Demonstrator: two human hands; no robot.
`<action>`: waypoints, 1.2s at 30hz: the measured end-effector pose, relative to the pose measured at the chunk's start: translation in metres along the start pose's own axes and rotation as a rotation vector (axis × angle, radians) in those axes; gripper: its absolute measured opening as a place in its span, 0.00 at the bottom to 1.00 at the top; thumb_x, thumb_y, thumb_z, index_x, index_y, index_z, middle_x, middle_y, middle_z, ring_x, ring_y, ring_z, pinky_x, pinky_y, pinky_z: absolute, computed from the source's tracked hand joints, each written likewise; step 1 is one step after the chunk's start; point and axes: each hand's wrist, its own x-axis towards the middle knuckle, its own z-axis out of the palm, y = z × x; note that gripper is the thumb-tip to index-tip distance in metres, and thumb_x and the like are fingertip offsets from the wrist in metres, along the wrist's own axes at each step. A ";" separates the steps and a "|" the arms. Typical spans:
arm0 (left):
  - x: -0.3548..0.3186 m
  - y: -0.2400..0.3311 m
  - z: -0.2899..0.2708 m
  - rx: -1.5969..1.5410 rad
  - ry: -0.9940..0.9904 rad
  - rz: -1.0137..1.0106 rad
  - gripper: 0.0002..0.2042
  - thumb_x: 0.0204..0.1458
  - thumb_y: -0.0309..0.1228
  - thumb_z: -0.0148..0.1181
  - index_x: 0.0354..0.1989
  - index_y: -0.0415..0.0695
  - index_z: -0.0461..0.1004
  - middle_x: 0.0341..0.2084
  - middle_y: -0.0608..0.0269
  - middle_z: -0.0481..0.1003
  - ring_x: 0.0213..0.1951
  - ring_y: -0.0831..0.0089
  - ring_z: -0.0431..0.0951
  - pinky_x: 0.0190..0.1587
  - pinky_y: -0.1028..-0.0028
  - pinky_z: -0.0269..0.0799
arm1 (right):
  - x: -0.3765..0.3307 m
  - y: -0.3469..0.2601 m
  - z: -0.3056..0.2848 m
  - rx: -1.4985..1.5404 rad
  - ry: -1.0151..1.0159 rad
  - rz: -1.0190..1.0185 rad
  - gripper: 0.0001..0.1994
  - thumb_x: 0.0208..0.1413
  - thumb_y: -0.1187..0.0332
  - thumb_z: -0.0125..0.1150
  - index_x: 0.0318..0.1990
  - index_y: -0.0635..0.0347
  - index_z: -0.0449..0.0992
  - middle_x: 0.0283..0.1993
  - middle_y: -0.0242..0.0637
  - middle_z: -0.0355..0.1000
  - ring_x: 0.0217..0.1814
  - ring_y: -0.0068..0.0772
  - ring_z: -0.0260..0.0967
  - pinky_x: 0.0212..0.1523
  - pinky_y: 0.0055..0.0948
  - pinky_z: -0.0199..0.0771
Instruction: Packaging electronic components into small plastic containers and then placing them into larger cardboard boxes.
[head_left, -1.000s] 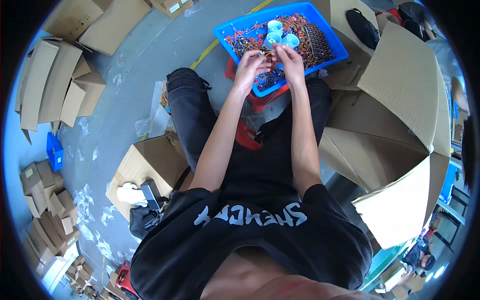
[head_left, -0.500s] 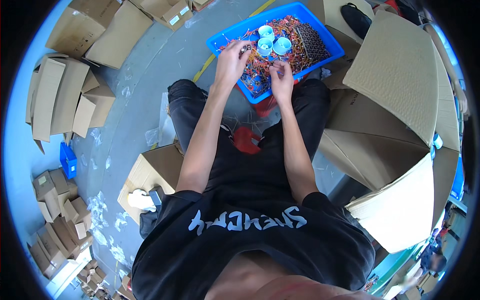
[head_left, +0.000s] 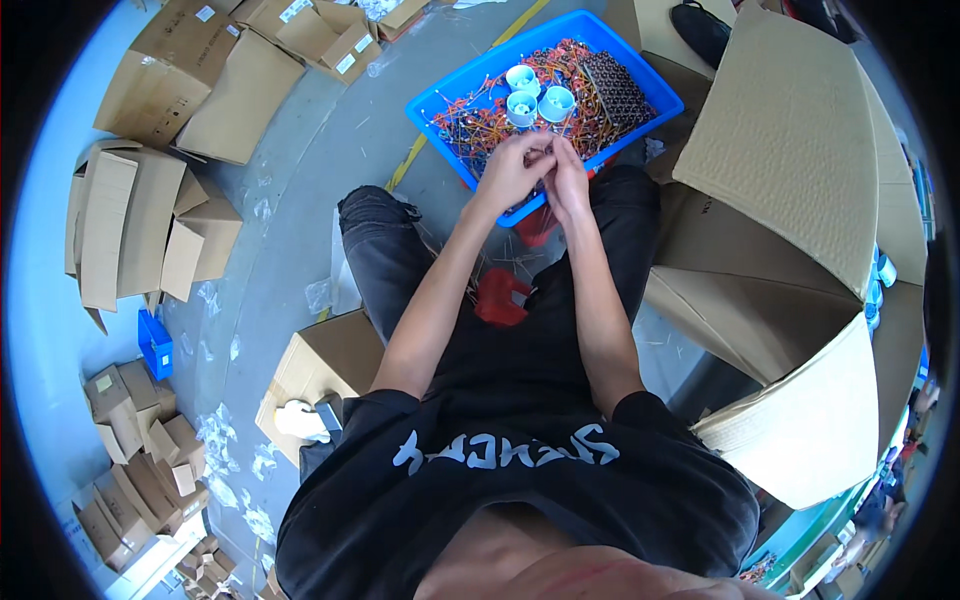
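Just over the near side of a blue plastic tub (head_left: pixel 540 30), my left hand (head_left: pixel 512 175) and my right hand (head_left: pixel 568 182) meet, fingertips pinched together. Whatever lies between them is too small and covered by the fingers to name. Heaped in the tub are small parts with red and orange wires (head_left: pixel 470 130). Three pale blue round cups (head_left: pixel 557 103) stand in a cluster on the heap, beyond my fingers. To their right, a dark block with a dotted surface (head_left: pixel 617 92) leans on the wires.
A large open cardboard box (head_left: pixel 760 260) rises close to my right arm. On my left stands a smaller open carton (head_left: pixel 340 355) with a white object (head_left: pixel 300 421) on its flap. Cardboard boxes (head_left: pixel 130 220) line the far left, and plastic scraps (head_left: pixel 215 440) litter the floor.
My left hand, which held a small dark shiny piece over the tub's left side, has moved right and nearer to me. It now meets my right hand.
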 end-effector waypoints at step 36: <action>-0.093 -0.002 -0.115 -1.559 0.771 -0.074 0.17 0.50 0.23 0.59 0.47 0.44 0.61 0.41 0.59 0.68 0.46 0.60 0.72 0.50 0.49 0.72 | -0.104 -0.010 0.142 -0.749 -0.406 -0.422 0.05 0.60 0.72 0.49 0.33 0.58 0.70 0.22 0.26 0.64 0.20 0.13 0.56 0.20 0.17 0.57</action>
